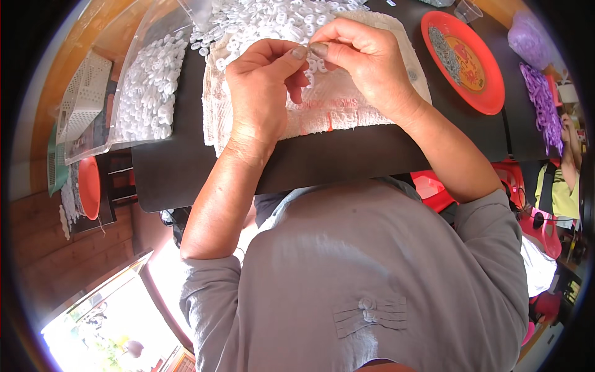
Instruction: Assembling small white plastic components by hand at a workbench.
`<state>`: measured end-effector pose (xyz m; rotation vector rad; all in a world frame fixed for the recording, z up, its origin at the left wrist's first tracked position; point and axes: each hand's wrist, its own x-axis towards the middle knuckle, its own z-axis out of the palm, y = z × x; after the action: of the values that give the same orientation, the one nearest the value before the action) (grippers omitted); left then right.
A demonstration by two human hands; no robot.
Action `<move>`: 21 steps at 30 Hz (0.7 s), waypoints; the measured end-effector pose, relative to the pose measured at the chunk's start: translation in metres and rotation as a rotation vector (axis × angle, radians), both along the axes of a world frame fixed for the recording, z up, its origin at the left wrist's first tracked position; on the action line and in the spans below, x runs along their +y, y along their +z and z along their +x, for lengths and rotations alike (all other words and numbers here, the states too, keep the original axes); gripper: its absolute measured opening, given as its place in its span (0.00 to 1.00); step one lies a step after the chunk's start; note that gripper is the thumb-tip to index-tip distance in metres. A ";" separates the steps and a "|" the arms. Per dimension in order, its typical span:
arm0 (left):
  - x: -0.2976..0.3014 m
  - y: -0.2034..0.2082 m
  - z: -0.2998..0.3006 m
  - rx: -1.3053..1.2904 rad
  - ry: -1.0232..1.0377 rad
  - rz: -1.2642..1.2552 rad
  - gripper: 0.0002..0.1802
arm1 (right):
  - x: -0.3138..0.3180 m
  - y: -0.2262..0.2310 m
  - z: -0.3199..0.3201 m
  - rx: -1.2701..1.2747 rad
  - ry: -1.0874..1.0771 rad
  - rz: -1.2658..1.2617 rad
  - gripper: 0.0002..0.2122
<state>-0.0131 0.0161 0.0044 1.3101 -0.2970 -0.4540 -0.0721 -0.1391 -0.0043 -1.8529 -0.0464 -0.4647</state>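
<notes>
Both my hands meet at the fingertips above a cream towel (328,118) with red lettering. My left hand (261,77) pinches thumb against forefinger, and my right hand (372,65) does the same right beside it. Whatever sits between the fingertips is too small to make out. Just below them, a few small white plastic ring-shaped pieces (312,79) show against the towel. A loose heap of similar white pieces (266,23) spreads over the towel's far part and past it. To the right, small grey pieces (445,54) lie on a red oval plate (493,94).
At the left stands a clear bin (93,150) full of white pieces (149,90), beside a white perforated basket (90,90). A clear cup (468,11), a purple bag (530,40) and purple linked pieces (543,111) are at the right. Another person (567,167) sits at the far right.
</notes>
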 end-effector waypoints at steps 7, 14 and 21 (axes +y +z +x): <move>-0.003 -0.002 -0.004 0.026 0.028 -0.039 0.04 | 0.000 0.001 -0.001 0.002 0.015 -0.061 0.04; -0.003 -0.004 -0.006 -0.027 0.058 -0.042 0.04 | 0.011 -0.001 -0.002 0.013 0.009 -0.013 0.03; 0.001 -0.003 0.005 -0.079 0.082 -0.145 0.04 | 0.003 0.001 0.004 -0.072 0.010 -0.101 0.02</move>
<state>-0.0083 0.0168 0.0017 1.1958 -0.3347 -0.3059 -0.0683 -0.1361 -0.0029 -1.9337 -0.1299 -0.5311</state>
